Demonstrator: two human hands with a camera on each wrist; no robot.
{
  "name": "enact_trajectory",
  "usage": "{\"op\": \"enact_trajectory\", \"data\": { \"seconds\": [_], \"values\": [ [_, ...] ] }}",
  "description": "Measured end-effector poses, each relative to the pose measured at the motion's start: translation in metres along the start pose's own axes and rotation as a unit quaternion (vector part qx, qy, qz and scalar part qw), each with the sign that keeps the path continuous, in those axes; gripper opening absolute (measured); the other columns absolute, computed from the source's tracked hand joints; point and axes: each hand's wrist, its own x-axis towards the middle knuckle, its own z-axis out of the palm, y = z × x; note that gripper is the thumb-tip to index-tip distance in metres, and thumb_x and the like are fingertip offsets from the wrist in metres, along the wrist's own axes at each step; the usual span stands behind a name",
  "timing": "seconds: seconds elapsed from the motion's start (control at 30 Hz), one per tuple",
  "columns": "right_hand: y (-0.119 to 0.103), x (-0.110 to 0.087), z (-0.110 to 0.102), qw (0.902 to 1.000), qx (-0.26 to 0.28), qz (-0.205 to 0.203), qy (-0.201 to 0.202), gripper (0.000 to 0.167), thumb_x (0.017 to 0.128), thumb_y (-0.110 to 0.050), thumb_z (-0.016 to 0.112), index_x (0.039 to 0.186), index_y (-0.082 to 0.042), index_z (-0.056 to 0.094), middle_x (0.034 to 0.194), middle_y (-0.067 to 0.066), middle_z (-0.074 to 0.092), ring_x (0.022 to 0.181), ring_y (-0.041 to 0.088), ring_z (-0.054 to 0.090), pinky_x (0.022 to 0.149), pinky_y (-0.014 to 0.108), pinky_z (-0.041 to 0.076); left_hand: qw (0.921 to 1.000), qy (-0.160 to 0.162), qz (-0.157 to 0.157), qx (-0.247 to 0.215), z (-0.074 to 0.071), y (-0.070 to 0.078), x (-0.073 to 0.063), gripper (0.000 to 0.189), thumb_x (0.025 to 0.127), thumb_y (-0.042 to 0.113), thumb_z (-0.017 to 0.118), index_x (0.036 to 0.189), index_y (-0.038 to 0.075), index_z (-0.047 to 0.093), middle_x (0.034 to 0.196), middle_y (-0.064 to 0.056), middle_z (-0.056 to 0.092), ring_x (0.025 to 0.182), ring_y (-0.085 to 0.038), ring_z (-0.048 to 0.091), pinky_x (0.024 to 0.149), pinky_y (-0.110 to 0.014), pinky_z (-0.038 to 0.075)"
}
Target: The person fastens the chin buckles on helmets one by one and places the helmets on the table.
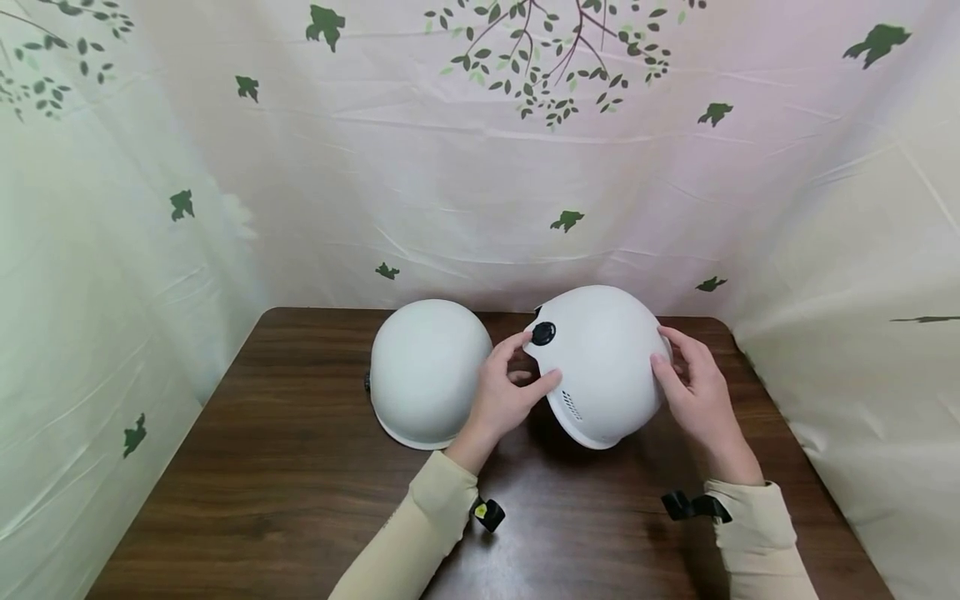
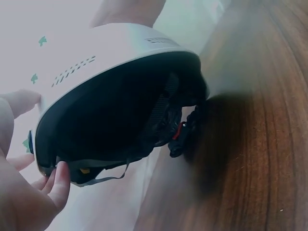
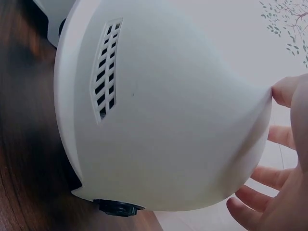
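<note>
Two white helmets are side by side at the back of the table. My left hand (image 1: 501, 398) grips the rim of the right helmet (image 1: 603, 358), near its round black side knob (image 1: 543, 333). Its thumb lies on the outer shell, while some fingers reach inside the rim in the left wrist view. My right hand (image 1: 701, 398) holds the shell's other side with thumb and spread fingers. The helmet is tilted, so the left wrist view shows its dark interior (image 2: 110, 115), a thin strap and a red-marked buckle (image 2: 178, 132). Slotted vents (image 3: 107, 72) mark the shell.
The other white helmet (image 1: 431, 367) sits dome up, just left of my left hand. Dark wood forms the table (image 1: 300, 500). A white curtain (image 1: 465, 192) with green leaf prints hangs behind and on both sides. Black camera straps (image 1: 697, 506) circle both wrists.
</note>
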Motion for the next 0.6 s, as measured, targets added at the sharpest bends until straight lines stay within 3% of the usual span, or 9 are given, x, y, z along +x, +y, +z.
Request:
{"op": "enact_trajectory", "data": {
  "seconds": [0.13, 0.27, 0.37, 0.6],
  "values": [
    [0.0015, 0.0, -0.0004, 1.0, 0.0, 0.0, 0.002, 0.049, 0.107, -0.025, 0.059, 0.154, -0.013, 0.052, 0.151, 0.021, 0.048, 0.123, 0.036, 0.051, 0.087, 0.009, 0.04, 0.9999, 0.006, -0.005, -0.008, 0.0024, -0.0006, -0.0021, 0.064, 0.086, 0.024, 0.085, 0.142, 0.003, 0.062, 0.146, -0.011, 0.05, 0.115, -0.028, 0.06, 0.091, -0.048, 0.061],
    [0.0023, -0.0004, 0.0002, 0.9999, -0.007, 0.008, 0.0, 0.05, 0.107, -0.027, 0.059, 0.155, -0.015, 0.051, 0.155, 0.019, 0.046, 0.129, 0.038, 0.049, 0.098, 0.035, 0.052, 0.9998, 0.01, -0.005, -0.018, 0.0034, -0.002, -0.004, 0.06, 0.088, 0.021, 0.084, 0.14, -0.001, 0.063, 0.141, -0.016, 0.049, 0.113, -0.032, 0.058, 0.09, -0.052, 0.06],
    [0.0028, -0.0003, 0.001, 0.9999, -0.011, 0.011, -0.001, 0.05, 0.107, -0.027, 0.059, 0.155, -0.015, 0.051, 0.155, 0.018, 0.044, 0.13, 0.037, 0.048, 0.1, 0.058, 0.052, 0.9999, 0.009, -0.003, -0.011, 0.0037, -0.0036, -0.0055, 0.058, 0.089, 0.021, 0.082, 0.139, -0.003, 0.063, 0.138, -0.018, 0.051, 0.11, -0.032, 0.058, 0.089, -0.05, 0.061],
    [0.0072, -0.0002, 0.0056, 0.9998, -0.011, -0.013, -0.004, 0.052, 0.104, -0.023, 0.065, 0.153, -0.012, 0.052, 0.155, 0.021, 0.044, 0.134, 0.042, 0.046, 0.092, 0.065, 0.048, 0.9994, -0.002, -0.027, 0.022, 0.0042, -0.0088, -0.0091, 0.057, 0.091, 0.023, 0.077, 0.142, 0.004, 0.06, 0.138, -0.018, 0.053, 0.111, -0.034, 0.06, 0.095, -0.048, 0.059]
  ]
}}
